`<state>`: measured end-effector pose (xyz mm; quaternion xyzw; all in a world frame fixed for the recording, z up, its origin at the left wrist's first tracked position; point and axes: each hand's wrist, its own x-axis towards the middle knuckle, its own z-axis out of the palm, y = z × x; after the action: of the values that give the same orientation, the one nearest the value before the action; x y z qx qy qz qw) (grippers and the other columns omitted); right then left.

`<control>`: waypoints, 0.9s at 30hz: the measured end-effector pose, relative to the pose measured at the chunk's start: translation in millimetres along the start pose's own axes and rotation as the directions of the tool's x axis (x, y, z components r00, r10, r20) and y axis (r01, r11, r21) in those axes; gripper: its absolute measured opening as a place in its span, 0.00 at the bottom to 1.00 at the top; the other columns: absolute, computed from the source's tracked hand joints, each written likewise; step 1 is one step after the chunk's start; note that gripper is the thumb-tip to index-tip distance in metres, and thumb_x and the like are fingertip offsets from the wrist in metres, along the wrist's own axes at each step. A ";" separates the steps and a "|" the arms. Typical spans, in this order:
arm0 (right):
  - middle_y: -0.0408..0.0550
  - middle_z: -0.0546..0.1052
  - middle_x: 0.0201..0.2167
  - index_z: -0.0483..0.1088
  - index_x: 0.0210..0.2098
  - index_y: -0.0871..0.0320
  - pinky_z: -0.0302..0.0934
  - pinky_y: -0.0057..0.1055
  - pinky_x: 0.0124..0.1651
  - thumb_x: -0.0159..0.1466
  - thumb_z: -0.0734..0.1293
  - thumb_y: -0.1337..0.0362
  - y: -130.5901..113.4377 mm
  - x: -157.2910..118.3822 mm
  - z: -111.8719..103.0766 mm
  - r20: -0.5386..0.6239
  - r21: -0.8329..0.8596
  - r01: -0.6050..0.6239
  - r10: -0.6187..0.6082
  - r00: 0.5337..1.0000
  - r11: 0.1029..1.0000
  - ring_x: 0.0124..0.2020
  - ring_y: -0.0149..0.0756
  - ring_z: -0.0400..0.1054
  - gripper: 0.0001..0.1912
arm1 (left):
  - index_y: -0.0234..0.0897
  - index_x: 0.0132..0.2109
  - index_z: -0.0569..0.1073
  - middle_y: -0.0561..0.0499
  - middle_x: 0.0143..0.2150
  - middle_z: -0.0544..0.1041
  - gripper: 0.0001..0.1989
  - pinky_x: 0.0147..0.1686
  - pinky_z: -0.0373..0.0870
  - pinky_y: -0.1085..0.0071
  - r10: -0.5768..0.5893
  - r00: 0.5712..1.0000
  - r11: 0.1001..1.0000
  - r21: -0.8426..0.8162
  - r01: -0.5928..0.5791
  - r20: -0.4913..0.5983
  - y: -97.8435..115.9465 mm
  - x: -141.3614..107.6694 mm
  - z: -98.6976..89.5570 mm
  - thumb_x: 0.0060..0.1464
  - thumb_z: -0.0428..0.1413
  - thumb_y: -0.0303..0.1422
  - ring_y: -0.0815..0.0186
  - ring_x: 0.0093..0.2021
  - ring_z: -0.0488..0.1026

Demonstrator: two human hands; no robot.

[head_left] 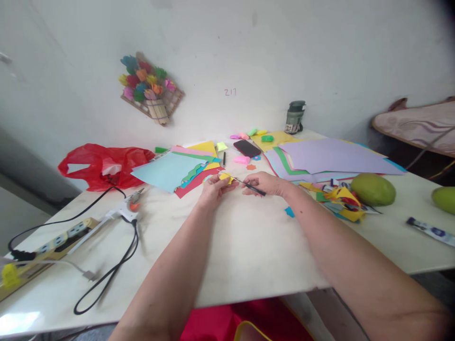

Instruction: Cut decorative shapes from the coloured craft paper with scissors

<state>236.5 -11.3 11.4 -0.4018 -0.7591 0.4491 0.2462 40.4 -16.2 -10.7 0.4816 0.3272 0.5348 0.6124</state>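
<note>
Around the middle of the table, my left hand point(214, 190) is closed on a small piece of yellow paper point(226, 177). My right hand point(262, 183) grips a pair of scissors point(254, 189) with dark handles, and their blades point left at the yellow paper's edge. Whether the blades have paper between them I cannot tell. Just beyond my hands lie an orange paper cut-out point(250, 167), a pink clay pack point(242, 160) and a black pen point(224, 159). A blue paper cut-out point(289, 211) rests beside my right forearm.
Coloured paper sheets lie left point(168, 169) and right point(330, 156), with a phone point(247, 148) between. Paper scraps point(343, 201) and a green mango point(373, 189) are at right. On the left are a red plastic bag point(106, 166), a glue gun point(130, 208) with looped cord and a power strip point(59, 242).
</note>
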 end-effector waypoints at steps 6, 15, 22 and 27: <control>0.38 0.66 0.16 0.70 0.35 0.62 0.53 0.22 0.18 0.50 0.69 0.56 0.3 -0.1 -0.7 0.004 0.052 -0.010 0.010 1.000 0.999 0.16 0.23 0.56 0.17 | 0.30 0.33 0.74 0.45 0.35 0.78 0.10 0.39 0.72 0.69 0.002 1.000 1.000 -0.018 -0.002 0.015 1.0 -1.0 1.1 0.42 0.61 0.31 0.63 0.35 0.76; 0.37 0.64 0.16 0.68 0.34 0.64 0.53 0.22 0.18 0.51 0.66 0.62 -4.1 -4.8 -0.9 0.016 0.138 -0.044 0.043 0.999 0.989 0.16 0.23 0.58 0.13 | 0.30 0.33 0.73 0.45 0.35 0.77 0.09 0.40 0.72 0.69 0.008 1.000 1.000 -0.016 -0.008 0.019 0.7 -0.7 0.6 0.42 0.61 0.31 0.63 0.35 0.76; 0.36 0.64 0.16 0.68 0.35 0.64 0.52 0.22 0.18 0.50 0.65 0.66 -0.7 -4.3 -2.0 0.036 0.174 -0.033 0.027 0.999 0.984 0.16 0.23 0.57 0.12 | 0.30 0.34 0.73 0.45 0.35 0.77 0.10 0.41 0.73 0.67 0.000 1.000 1.000 -0.010 0.000 0.014 1.7 -1.7 1.0 0.42 0.61 0.31 0.62 0.35 0.76; 0.36 0.63 0.16 0.68 0.33 0.63 0.52 0.22 0.17 0.50 0.64 0.67 4.0 -1.7 -2.4 0.046 0.230 -0.034 0.024 0.999 0.973 0.16 0.23 0.58 0.10 | 0.30 0.34 0.72 0.44 0.35 0.78 0.10 0.39 0.73 0.68 0.004 1.000 1.000 -0.018 -0.003 0.017 2.7 -2.5 2.0 0.42 0.61 0.30 0.62 0.35 0.76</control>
<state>240.8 -10.4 9.0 -0.3719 -0.7010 0.5463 0.2680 40.9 -19.2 -7.8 0.4812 0.3161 0.5346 0.6186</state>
